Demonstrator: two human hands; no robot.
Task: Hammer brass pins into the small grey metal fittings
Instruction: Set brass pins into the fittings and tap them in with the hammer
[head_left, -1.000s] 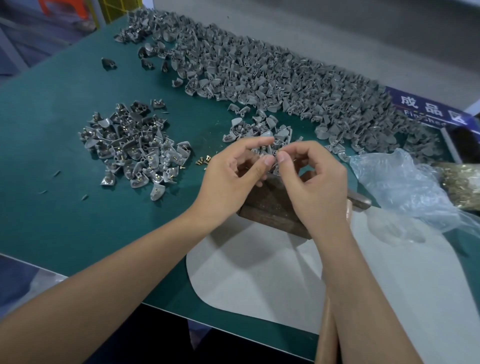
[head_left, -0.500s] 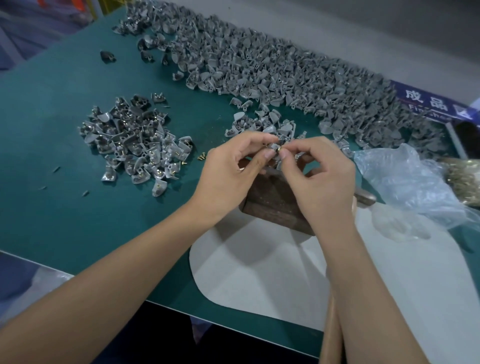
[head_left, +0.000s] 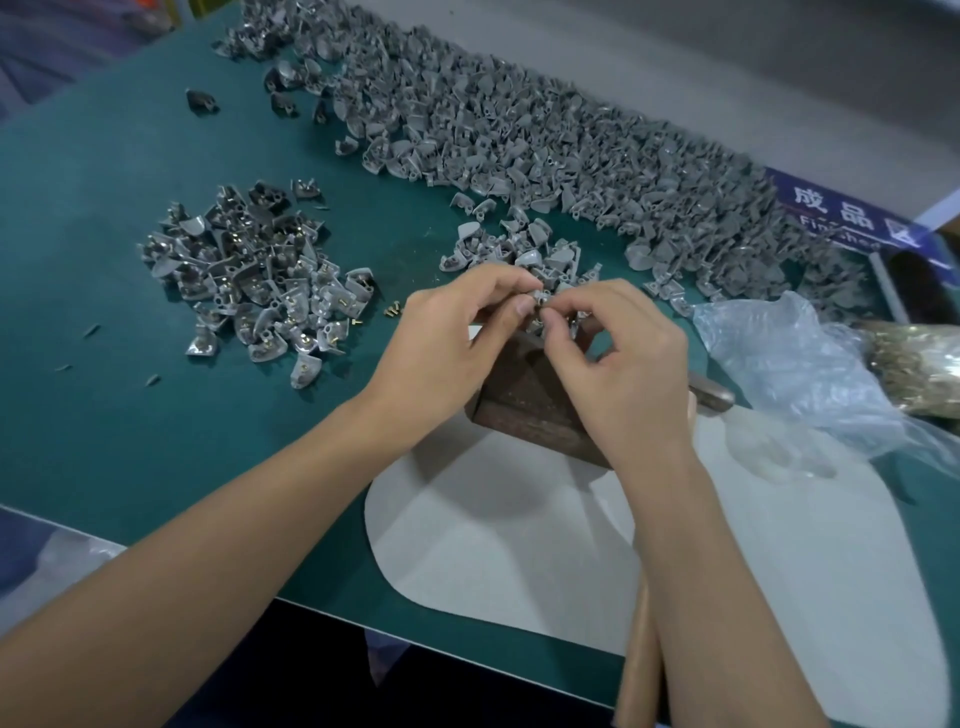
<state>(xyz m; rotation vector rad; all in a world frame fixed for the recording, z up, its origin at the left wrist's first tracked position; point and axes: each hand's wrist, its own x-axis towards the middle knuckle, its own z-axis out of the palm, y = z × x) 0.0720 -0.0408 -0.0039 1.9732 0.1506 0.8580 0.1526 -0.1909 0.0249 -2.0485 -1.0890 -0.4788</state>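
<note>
My left hand (head_left: 457, 343) and my right hand (head_left: 618, 364) meet fingertip to fingertip above a dark brown block (head_left: 524, 400). Between them they pinch a small grey fitting (head_left: 541, 300); whether a brass pin is in the pinch is hidden by the fingers. A long heap of grey fittings (head_left: 545, 135) runs along the far side of the green table. A smaller pile of fittings with brass pins in them (head_left: 249, 275) lies to the left. Loose brass pins (head_left: 392, 310) lie beside my left hand. A wooden hammer handle (head_left: 639, 660) shows under my right forearm.
A white sheet (head_left: 493, 545) lies under the block at the table's near edge. A clear plastic bag (head_left: 789, 364) and a bag of brass pins (head_left: 924, 369) sit at the right. A blue sign (head_left: 841, 218) lies at the far right.
Both hands have stayed together over the block, working the small fitting with their fingertips. The view has shifted slightly; nothing else on the table has moved.
</note>
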